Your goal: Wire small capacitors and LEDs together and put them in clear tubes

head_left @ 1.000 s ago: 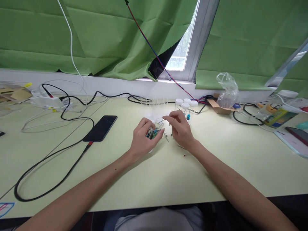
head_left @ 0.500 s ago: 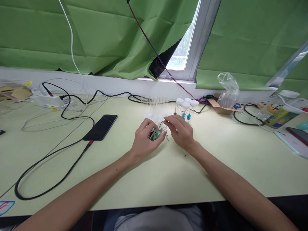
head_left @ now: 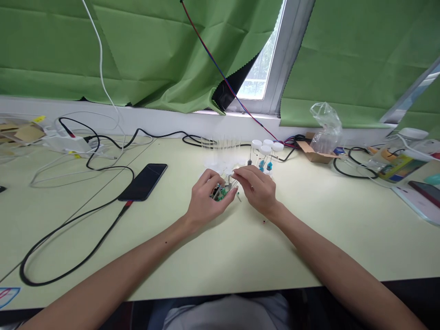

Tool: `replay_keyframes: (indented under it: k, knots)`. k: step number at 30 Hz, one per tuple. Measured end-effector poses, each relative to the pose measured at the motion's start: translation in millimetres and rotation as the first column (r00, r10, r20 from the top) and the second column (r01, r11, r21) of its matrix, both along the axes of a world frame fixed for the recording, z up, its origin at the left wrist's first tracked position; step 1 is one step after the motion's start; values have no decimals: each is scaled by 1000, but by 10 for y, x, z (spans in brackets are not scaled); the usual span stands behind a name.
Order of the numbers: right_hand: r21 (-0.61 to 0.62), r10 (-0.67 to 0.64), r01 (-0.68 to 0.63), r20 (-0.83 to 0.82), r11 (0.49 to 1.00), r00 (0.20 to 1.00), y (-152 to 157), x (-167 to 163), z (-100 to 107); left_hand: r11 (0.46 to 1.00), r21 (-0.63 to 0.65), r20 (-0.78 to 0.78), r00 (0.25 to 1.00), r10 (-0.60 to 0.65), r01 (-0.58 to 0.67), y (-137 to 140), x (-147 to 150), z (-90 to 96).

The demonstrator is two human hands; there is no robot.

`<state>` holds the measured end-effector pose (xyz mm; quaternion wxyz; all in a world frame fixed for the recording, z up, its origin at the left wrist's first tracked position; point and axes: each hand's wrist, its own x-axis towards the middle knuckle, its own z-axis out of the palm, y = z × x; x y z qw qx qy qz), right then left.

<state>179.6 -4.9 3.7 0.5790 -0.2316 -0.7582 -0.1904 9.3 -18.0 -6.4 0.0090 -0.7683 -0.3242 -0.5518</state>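
Observation:
My left hand is closed around a small cluster of green electronic parts with dark bits and thin metal leads. Whether these sit on one board is hidden by the fingers. Close beside it, my right hand pinches at the leads with thumb and forefinger; a bent thin metal piece stands at those fingertips. A small green-and-pale part lies on the table between the hands. Below my right wrist is a tiny red-ended part. Just behind the right hand stand white-capped clear tubes with blue and dark parts inside.
Several clear tubes stand behind my left hand. A black phone on a black cable lies to the left. Toward the back right is a cardboard box with a plastic bag. Another phone lies far right.
Both hands stay in nearly the same place. The fingertips of my right hand have shifted slightly, and the bent metal piece at them now stands more upright.

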Motion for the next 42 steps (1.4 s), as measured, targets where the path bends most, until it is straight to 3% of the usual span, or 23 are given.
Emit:
replay_keyframes:
  k: [6, 15, 18, 20, 25, 28, 33, 36, 42]
  knots:
    - [33, -3, 3, 0, 999, 1000, -3, -6, 30, 1000, 15, 11, 1000, -1, 1, 10, 6, 3]
    - [-19, 42, -43, -18, 999, 999, -45, 10, 29, 998, -52, 67, 998, -15, 18, -20, 14, 68]
    - [-71, 54, -56, -26, 996, 998, -45, 21, 9, 990, -139, 111, 994, -1, 17, -25, 0, 103]
    - [-173, 77, -74, 9, 982, 997, -43, 26, -7, 980, -196, 158, 987, 10, 22, -12, -13, 110]
    - [-550, 194, -27, 248, 835, 949, -64, 18, -28, 935, -346, 313, 949, 42, 73, 31, -33, 99]
    - [-659, 224, 44, 317, 751, 922, -98, -3, -26, 917, -392, 360, 930, 76, 77, 32, -31, 105]
    - [-754, 302, -28, 228, 656, 925, -143, -56, -47, 909, -412, 345, 934, 93, 61, 19, -28, 114]
    - [-758, 279, -41, 188, 651, 942, -144, -78, -75, 906, -420, 312, 946, 86, 56, 18, -28, 109]
    - [-697, 228, -35, 186, 716, 956, -122, -79, -91, 864, -492, 333, 940, 71, 109, 25, -31, 86]
